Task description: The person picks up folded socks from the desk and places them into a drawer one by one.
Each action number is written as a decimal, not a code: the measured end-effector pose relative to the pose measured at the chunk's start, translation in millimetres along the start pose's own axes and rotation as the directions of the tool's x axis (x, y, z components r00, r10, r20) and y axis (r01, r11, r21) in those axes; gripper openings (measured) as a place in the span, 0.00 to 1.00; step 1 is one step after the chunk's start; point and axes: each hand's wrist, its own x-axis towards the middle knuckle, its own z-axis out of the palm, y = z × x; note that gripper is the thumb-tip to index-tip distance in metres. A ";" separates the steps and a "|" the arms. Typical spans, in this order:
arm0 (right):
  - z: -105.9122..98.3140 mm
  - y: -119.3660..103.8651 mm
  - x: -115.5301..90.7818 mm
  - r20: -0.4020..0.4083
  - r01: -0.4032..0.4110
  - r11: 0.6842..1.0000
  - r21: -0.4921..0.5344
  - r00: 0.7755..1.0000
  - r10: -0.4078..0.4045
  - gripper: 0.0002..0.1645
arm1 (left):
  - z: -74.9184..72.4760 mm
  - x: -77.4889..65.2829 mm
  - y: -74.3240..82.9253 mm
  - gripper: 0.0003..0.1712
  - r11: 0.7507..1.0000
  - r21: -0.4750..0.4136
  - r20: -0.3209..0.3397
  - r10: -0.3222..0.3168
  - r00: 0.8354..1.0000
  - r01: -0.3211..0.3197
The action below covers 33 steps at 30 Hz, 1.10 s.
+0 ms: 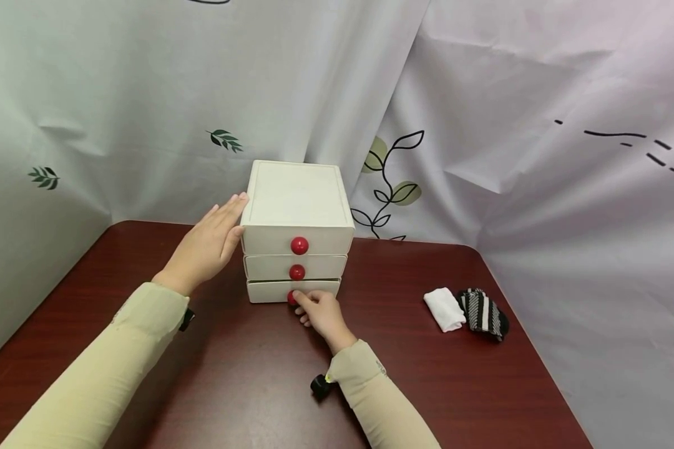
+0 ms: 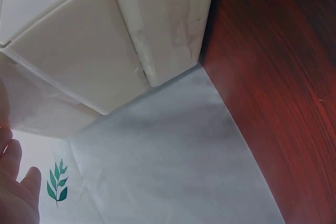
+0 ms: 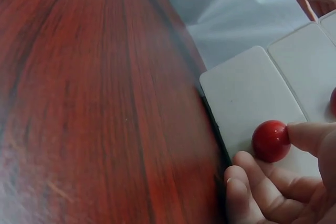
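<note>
A white three-drawer box (image 1: 294,194) stands on the table, each drawer front bearing a round red knob. My left hand (image 1: 205,244) rests with straight fingers along the box's upper left side; in the left wrist view only part of that hand (image 2: 18,192) shows at the lower left corner. At the bottom drawer (image 1: 266,292), my right hand (image 1: 322,315) pinches the red knob (image 3: 270,141), thumb on one side and fingers curled on the other. A thin dark gap runs along this drawer's top edge. Both upper drawers sit flush.
To the right on the dark red wooden table (image 1: 393,374) lie a folded white cloth (image 1: 445,309) and, beside it, a black-and-white striped folded textile (image 1: 483,313). A pale curtain (image 1: 168,93) with leaf prints hangs behind the box and at both sides.
</note>
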 end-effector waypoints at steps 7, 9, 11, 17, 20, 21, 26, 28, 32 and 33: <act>-2.5 2.0 -3.8 -0.003 -0.008 0.998 0.066 1.000 0.008 0.24 | -0.5 0.3 1.5 0.31 1.000 0.006 0.012 -0.001 1.000 0.001; -2.5 1.7 -4.9 -0.011 -0.004 0.997 0.080 1.000 0.005 0.23 | -1.2 0.2 1.6 0.31 1.000 0.006 0.012 -0.002 1.000 0.002; -1.6 1.4 -5.1 -0.018 -0.003 0.996 0.086 1.000 0.005 0.23 | -1.4 0.3 0.8 0.31 1.000 0.005 0.007 -0.006 1.000 0.006; 2.4 0.8 -1.8 -0.023 -0.019 0.997 0.074 1.000 0.021 0.25 | -1.4 -0.5 -0.6 0.31 1.000 -0.004 0.006 -0.013 1.000 0.013; 2.1 1.9 -0.5 -0.023 -0.029 0.995 0.100 0.999 0.032 0.23 | -1.6 -0.7 0.5 0.31 1.000 -0.005 0.013 -0.014 1.000 0.014; 1.6 2.5 -0.8 -0.022 -0.028 0.994 0.109 0.999 0.031 0.22 | -1.8 -0.7 1.0 0.31 1.000 -0.005 0.015 -0.014 1.000 0.014; -1.7 7.2 -6.6 0.003 -0.035 0.990 0.139 0.999 0.035 0.20 | -2.4 -0.7 2.3 0.32 1.000 -0.001 0.020 -0.015 1.000 0.015; -3.3 9.0 -12.0 0.020 -0.037 0.990 0.139 0.999 0.035 0.20 | -2.4 -0.7 2.2 0.31 1.000 0.001 0.018 -0.015 1.000 0.015; -7.5 10.4 -27.3 0.056 -0.022 0.994 0.106 0.998 0.016 0.20 | -1.2 -0.6 0.7 0.31 1.000 0.006 0.010 -0.013 1.000 0.013; -8.7 10.6 -31.5 0.066 -0.020 0.995 0.095 0.998 0.014 0.20 | -0.7 -0.5 0.3 0.31 1.000 0.007 0.009 -0.012 1.000 0.012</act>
